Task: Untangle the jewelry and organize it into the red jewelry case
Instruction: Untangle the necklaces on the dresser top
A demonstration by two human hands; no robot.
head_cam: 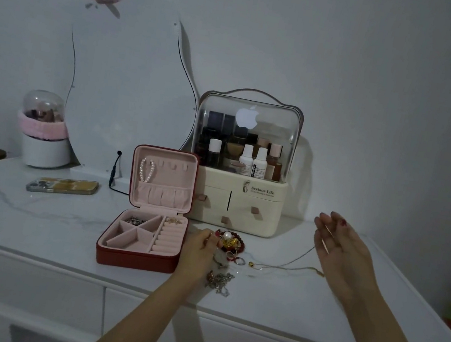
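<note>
The red jewelry case [135,259] stands open on the white tabletop, pink inside, with a pearl bracelet [146,170] hung in its lid and small pieces in two back compartments. Right of it lies a tangled pile of jewelry [229,241] with red beads, gold bits and a pearl, plus rings [236,259] and a silver chain clump [219,281]. My left hand [200,250] rests on the pile's left edge, fingers curled onto it. My right hand [336,246] is raised to the right and pinches a thin gold necklace [286,265] that trails down to the table.
A cream cosmetics organiser [240,202] with a clear dome stands behind the pile. A phone [62,185] lies at the left, near a black cable [114,174], a curved mirror [121,73] and a white brush holder [44,141]. The table's front edge runs below my forearms.
</note>
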